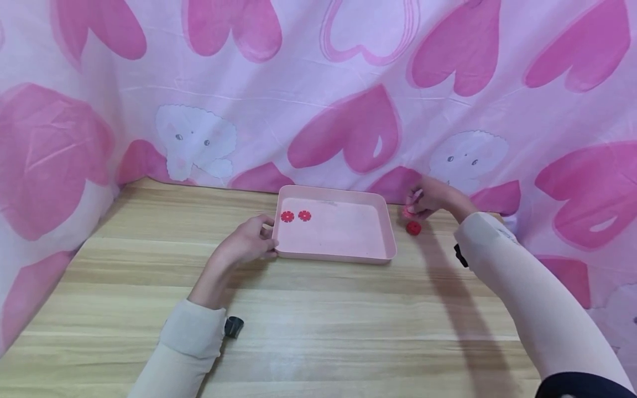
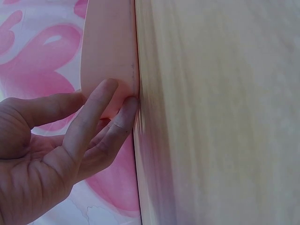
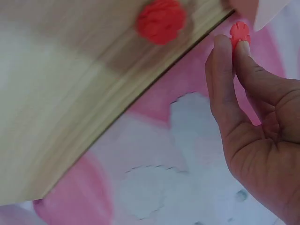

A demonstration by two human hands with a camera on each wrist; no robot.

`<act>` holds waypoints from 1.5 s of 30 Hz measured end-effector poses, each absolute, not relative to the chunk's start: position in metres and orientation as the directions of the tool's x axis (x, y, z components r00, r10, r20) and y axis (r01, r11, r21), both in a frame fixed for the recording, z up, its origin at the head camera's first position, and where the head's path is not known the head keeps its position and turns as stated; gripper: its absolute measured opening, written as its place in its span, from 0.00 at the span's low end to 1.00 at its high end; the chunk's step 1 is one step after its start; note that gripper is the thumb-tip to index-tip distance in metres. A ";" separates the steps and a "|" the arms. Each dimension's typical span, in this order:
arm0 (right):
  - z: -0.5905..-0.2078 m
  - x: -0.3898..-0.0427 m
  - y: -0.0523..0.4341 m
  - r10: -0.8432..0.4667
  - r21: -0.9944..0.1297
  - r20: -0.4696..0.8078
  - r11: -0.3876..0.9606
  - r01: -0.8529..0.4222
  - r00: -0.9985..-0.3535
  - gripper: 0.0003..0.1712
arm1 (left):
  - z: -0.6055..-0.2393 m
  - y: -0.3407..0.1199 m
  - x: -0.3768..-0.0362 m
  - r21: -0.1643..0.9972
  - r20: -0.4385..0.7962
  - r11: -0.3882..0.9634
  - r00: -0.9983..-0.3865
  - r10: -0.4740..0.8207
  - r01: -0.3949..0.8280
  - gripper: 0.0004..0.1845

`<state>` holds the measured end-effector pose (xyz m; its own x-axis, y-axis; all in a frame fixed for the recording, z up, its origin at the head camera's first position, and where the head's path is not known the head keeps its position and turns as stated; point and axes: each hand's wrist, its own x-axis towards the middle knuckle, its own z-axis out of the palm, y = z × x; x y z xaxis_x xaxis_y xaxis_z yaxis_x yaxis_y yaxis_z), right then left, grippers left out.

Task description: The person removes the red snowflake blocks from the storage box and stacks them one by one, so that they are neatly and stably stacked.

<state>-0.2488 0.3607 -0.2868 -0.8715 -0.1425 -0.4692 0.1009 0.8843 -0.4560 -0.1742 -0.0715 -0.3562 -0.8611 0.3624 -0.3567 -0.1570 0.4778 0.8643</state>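
Observation:
A shallow pink tray [image 1: 335, 256] lies on the wooden table with two flat red flower-shaped discs [image 1: 296, 216] inside, toward its left. My left hand [image 1: 251, 239] holds the tray's near left corner; in the left wrist view, its fingertips [image 2: 110, 86] lie against the outer wall and at the rim. Right of the tray, my right hand [image 1: 427, 197] pinches a red flower-shaped disc [image 3: 240, 32] between thumb and fingertips, above the table's back edge. Just below that hand sits a small pile of red flower-shaped discs [image 1: 413, 228].
A pink curtain [image 1: 269, 83] printed with hearts and white animals hangs right behind the table's back edge and along both sides. The wooden tabletop [image 1: 318, 326] stretches toward me in front of the tray. A black clip-like piece [image 1: 233, 327] sits at my left cuff.

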 end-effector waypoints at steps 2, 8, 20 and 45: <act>-0.291 -0.246 0.371 -0.138 -0.467 -0.475 0.876 0.116 -0.869 0.07 | -0.356 -0.071 -0.174 0.867 -0.351 0.474 -0.861 0.367 -0.152 0.28; -0.306 -0.238 0.393 -0.138 -0.534 -0.532 0.820 0.205 -0.835 0.07 | -0.356 -0.070 -0.173 0.870 -0.351 0.469 -0.861 0.367 -0.154 0.28; -0.319 -0.239 0.401 -0.117 -0.555 -0.535 0.795 0.244 -0.837 0.10 | -0.356 -0.071 -0.171 0.865 -0.351 0.479 -0.862 0.366 -0.149 0.28; -0.320 -0.233 0.393 -0.119 -0.517 -0.475 0.840 0.166 -0.872 0.16 | -0.354 -0.070 -0.174 0.860 -0.374 0.477 -0.861 0.345 -0.182 0.29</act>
